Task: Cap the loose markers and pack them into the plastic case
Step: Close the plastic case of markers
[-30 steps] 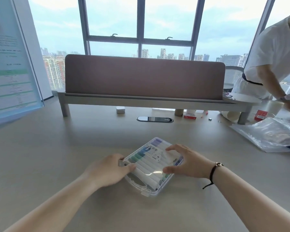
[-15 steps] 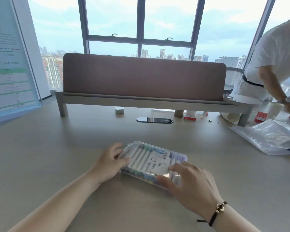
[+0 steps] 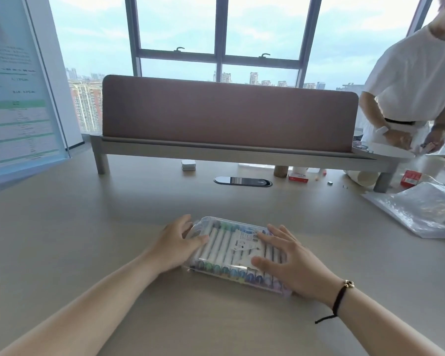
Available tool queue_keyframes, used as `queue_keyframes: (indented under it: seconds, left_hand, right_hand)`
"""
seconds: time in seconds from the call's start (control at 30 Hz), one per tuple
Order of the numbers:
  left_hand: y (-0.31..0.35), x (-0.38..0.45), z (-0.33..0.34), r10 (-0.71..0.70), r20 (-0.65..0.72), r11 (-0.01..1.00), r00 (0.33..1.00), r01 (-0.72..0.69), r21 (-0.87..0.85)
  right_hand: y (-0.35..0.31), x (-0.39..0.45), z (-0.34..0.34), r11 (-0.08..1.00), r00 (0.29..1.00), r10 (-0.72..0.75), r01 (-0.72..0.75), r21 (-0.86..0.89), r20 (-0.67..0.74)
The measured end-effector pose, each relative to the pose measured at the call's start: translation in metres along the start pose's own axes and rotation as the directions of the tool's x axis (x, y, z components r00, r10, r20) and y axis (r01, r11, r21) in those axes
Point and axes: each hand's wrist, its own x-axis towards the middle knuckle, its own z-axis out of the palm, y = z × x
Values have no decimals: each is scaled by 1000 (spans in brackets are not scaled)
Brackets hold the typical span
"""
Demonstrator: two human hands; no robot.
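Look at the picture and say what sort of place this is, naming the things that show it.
Probably a shared office high in a city building. A long desk carries a fabric divider screen and a cable port, and tall windows look out over tower blocks.

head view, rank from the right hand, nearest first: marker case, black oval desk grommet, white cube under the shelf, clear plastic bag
From the right hand:
1. Marker case: directly under the hand, touching.
2. Clear plastic bag: to its right, farther back on the desk.
3. Black oval desk grommet: ahead, centre of the desk; too close to call against the bag.
4. White cube: farthest, ahead-left under the shelf.
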Motion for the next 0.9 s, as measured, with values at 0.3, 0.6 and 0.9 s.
queue_keyframes:
  seconds: [0.3,0.6,0.9]
  left_hand:
    - [-10,8,2,-2,23,997,1000,4,-72]
    - [-6,4,-1,84,13,989,996,-85,119]
    - [-10,6,-9,39,46,995,998,-43,86]
  right_hand:
    - [12,15,1,994,997,-71,69,82,25]
    - [14,16,3,993,997,-75,72,89,28]
    - [11,15,2,995,997,-62,58,84,42]
